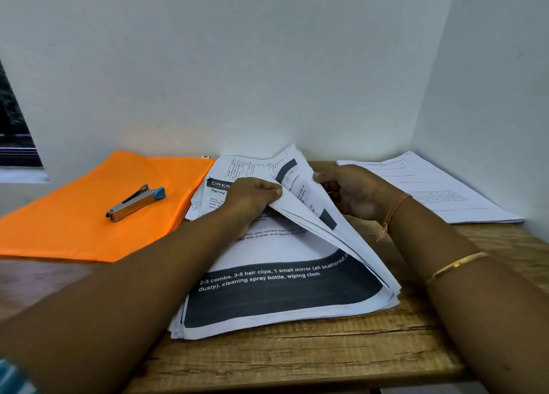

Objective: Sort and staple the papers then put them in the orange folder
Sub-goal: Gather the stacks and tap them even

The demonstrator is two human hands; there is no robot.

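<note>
Sorting the paper stack!
My left grip and right grip pinch lifted sheets above the stack: light, floppy, slippery, so I'd hold the edges.

orange folder cut by left edge, papers' print illegible (too small); far stack's text blurred

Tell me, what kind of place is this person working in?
Most likely a small office or study nook. A wooden desk sits in a corner of plain white walls, holding a stack of printed papers, with a stapler lying on an orange folder beside it.
</note>
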